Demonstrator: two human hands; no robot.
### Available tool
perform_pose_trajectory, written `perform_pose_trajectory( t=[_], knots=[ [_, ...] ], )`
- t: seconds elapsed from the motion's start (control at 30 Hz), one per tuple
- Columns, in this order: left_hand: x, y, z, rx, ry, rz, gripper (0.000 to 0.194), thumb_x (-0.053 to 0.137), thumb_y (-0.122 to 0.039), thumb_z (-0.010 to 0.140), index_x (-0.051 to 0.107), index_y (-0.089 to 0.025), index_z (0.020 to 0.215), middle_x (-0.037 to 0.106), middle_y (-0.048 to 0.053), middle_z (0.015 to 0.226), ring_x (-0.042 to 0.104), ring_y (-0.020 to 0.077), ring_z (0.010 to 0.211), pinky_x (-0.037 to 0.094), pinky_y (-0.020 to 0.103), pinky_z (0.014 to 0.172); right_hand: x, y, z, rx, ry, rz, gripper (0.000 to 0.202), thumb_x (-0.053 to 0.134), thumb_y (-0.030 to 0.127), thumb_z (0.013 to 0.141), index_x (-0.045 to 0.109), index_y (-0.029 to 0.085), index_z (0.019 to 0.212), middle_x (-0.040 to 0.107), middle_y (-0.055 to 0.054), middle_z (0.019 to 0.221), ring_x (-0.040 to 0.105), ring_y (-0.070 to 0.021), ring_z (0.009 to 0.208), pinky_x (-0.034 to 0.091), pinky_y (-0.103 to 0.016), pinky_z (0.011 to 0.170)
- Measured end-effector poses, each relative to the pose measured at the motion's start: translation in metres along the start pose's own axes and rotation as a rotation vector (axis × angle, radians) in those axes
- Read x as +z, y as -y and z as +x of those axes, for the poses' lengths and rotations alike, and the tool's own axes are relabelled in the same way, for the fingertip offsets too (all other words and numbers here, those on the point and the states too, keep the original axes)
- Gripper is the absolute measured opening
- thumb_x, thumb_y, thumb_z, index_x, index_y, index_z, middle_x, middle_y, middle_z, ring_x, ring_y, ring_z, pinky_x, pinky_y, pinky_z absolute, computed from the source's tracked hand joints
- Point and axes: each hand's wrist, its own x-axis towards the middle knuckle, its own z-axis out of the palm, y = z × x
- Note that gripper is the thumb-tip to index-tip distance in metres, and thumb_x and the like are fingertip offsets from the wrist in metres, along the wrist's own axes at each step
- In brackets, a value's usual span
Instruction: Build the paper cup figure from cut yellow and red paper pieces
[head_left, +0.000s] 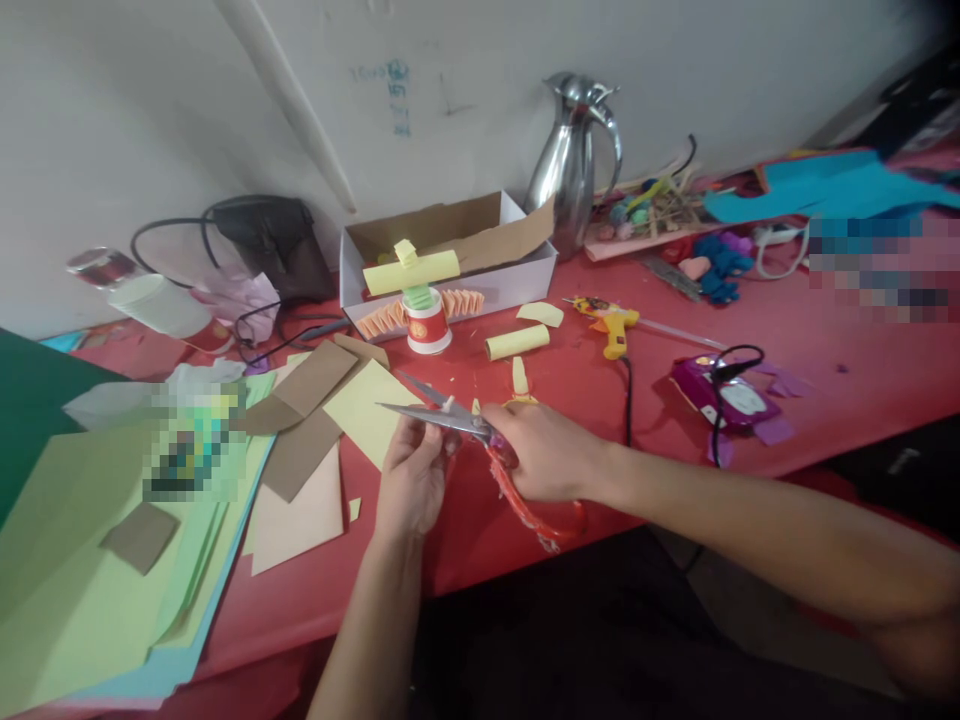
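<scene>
My right hand is closed around the orange-red handles of a pair of scissors. Their blades point left and stand apart, reaching over my left hand. Pinched in the fingertips of my left hand is a small pale piece of paper, between the blades and partly hidden. Just beyond the hands lie a rolled yellow paper tube and a yellow paper scrap. Farther back stands a red-and-white paper cup with pleated orange paper arms and a yellow roll on top.
Sheets of coloured paper and brown card cover the left of the red table. Behind are a white box and a steel jug. To the right lie a yellow glue gun and a purple corded object.
</scene>
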Motion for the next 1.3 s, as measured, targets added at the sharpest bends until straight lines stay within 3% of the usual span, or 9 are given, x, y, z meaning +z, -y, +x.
perform_pose_trajectory(
  t=[0.23, 0.5, 0.7, 1.0, 1.07, 1.2, 1.3],
  knots=[
    [0.001, 0.003, -0.002, 0.111, -0.034, 0.075, 0.016, 0.074, -0.031, 0.080, 0.065, -0.021, 0.090, 0.058, 0.000, 0.083, 0.051, 0.0091, 0.069, 0.046, 0.022, 0.070, -0.001, 0.003, 0.000, 0.007, 0.015, 0.089, 0.018, 0.054, 0.023, 0.079, 0.052, 0.019, 0.096, 0.063, -0.006, 0.079, 0.057, -0.0181, 0.067, 0.036, -0.027, 0.057],
    [0.000, -0.002, -0.003, 0.063, 0.032, 0.027, 0.016, 0.075, -0.028, 0.079, 0.061, -0.020, 0.083, 0.050, -0.003, 0.072, 0.047, 0.0086, 0.064, 0.045, 0.023, 0.069, -0.007, 0.008, 0.001, 0.018, -0.010, -0.009, 0.025, 0.056, 0.026, 0.077, 0.050, 0.019, 0.099, 0.061, -0.009, 0.089, 0.057, -0.0222, 0.080, 0.041, -0.032, 0.066],
    [0.000, 0.001, -0.002, 0.168, -0.053, 0.064, 0.016, 0.074, -0.031, 0.081, 0.065, -0.023, 0.091, 0.059, 0.000, 0.088, 0.051, 0.0090, 0.071, 0.047, 0.023, 0.074, 0.002, 0.009, 0.005, 0.000, -0.019, -0.015, 0.023, 0.053, 0.024, 0.077, 0.050, 0.018, 0.099, 0.062, -0.008, 0.083, 0.056, -0.0194, 0.069, 0.038, -0.030, 0.060],
    [-0.002, -0.004, -0.001, -0.017, 0.008, -0.029, 0.018, 0.076, -0.029, 0.078, 0.064, -0.019, 0.086, 0.056, 0.000, 0.083, 0.043, 0.0078, 0.063, 0.042, 0.022, 0.061, 0.000, 0.006, 0.002, 0.020, 0.013, 0.050, 0.019, 0.054, 0.023, 0.078, 0.053, 0.018, 0.096, 0.063, -0.006, 0.076, 0.056, -0.0180, 0.064, 0.035, -0.026, 0.055],
    [-0.002, -0.001, -0.002, 0.047, -0.003, 0.030, 0.017, 0.073, -0.031, 0.081, 0.063, -0.020, 0.089, 0.056, 0.000, 0.085, 0.046, 0.0087, 0.067, 0.045, 0.023, 0.066, -0.001, 0.008, 0.001, 0.039, 0.029, 0.117, 0.017, 0.054, 0.023, 0.078, 0.053, 0.018, 0.095, 0.063, -0.005, 0.076, 0.056, -0.0173, 0.064, 0.035, -0.025, 0.055],
    [-0.002, 0.006, -0.003, 0.284, -0.138, 0.246, 0.017, 0.069, -0.035, 0.084, 0.059, -0.022, 0.089, 0.055, -0.001, 0.085, 0.051, 0.0107, 0.075, 0.046, 0.024, 0.077, -0.002, 0.016, 0.003, 0.087, 0.054, 0.249, 0.012, 0.053, 0.026, 0.082, 0.053, 0.020, 0.092, 0.063, -0.004, 0.074, 0.054, -0.0154, 0.061, 0.033, -0.025, 0.053],
    [-0.002, 0.008, -0.003, 0.348, -0.195, 0.314, 0.017, 0.067, -0.036, 0.086, 0.057, -0.022, 0.090, 0.054, 0.000, 0.086, 0.052, 0.0110, 0.077, 0.046, 0.024, 0.078, -0.003, 0.019, 0.004, 0.095, 0.067, 0.264, 0.013, 0.053, 0.029, 0.084, 0.053, 0.020, 0.093, 0.064, -0.003, 0.075, 0.054, -0.0159, 0.062, 0.032, -0.025, 0.053]
  ],
)
